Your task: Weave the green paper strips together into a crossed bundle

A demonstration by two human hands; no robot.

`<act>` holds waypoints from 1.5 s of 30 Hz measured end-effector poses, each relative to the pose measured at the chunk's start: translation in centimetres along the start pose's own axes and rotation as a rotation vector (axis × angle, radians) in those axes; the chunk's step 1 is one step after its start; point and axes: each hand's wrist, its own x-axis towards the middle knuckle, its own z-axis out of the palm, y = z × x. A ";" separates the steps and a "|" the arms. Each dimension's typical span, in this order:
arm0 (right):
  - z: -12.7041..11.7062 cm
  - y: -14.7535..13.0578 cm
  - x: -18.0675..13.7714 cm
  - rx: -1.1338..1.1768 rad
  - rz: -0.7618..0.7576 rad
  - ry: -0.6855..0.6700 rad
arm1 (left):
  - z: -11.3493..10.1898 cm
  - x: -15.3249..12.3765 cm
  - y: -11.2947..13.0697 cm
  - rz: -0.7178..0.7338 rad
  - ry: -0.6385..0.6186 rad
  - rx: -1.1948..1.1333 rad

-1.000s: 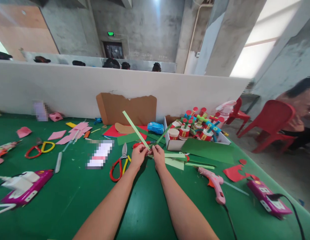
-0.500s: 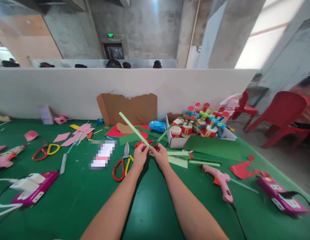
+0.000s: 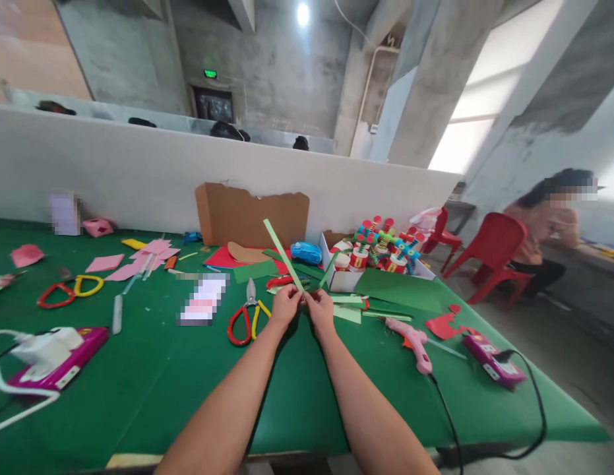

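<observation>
My left hand (image 3: 287,307) pinches a long light-green paper strip (image 3: 281,249), which sticks up and to the left above the fingers. Beside it, fingertips nearly touching, my right hand (image 3: 320,310) is closed in a pinch at the base of a darker green paper strip (image 3: 329,270) that slants up to the right. Where the two strips meet, the fingers hide the detail. Red-and-yellow-handled scissors (image 3: 249,313) lie just left of my left hand. Light-green paper pieces (image 3: 348,313) rest right of my right hand.
A white box (image 3: 343,282) of small red, blue and green figures stands at the back right. A pink glue gun (image 3: 410,340) and a purple power strip (image 3: 494,359) lie right; another purple power strip (image 3: 64,363) lies left. A person (image 3: 549,224) sits beyond a red chair (image 3: 494,254).
The camera view has tilted and shifted, showing more of the seated person and the table's front edge. Both hands stay together on the strips; the light-green strip now stands steeper.
</observation>
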 end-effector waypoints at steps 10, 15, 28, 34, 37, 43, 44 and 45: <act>0.0 0.7 1.9 -0.078 -0.119 -0.069 | -0.2 0.5 0.6 0.056 0.026 0.046; 0.3 0.4 1.9 -0.060 -0.135 -0.082 | -0.1 0.4 0.5 0.105 0.059 0.045; 0.5 -0.1 1.3 -0.020 -0.121 -0.048 | 0.3 0.2 0.9 0.072 0.072 -0.060; 0.3 0.5 1.8 -0.009 -0.118 -0.066 | 0.3 0.6 0.2 -0.008 0.047 -0.208; 0.5 0.7 1.8 0.021 -0.105 -0.076 | 0.2 0.7 0.0 -0.017 0.061 -0.201; 0.6 0.8 1.9 0.042 -0.080 -0.072 | 0.2 0.8 -0.2 -0.017 0.077 -0.167; 0.6 0.8 1.9 0.037 -0.080 -0.069 | 0.3 0.8 -0.1 -0.025 0.078 -0.182; 0.5 0.8 1.9 0.030 -0.082 -0.065 | 0.3 0.7 -0.1 -0.033 0.078 -0.197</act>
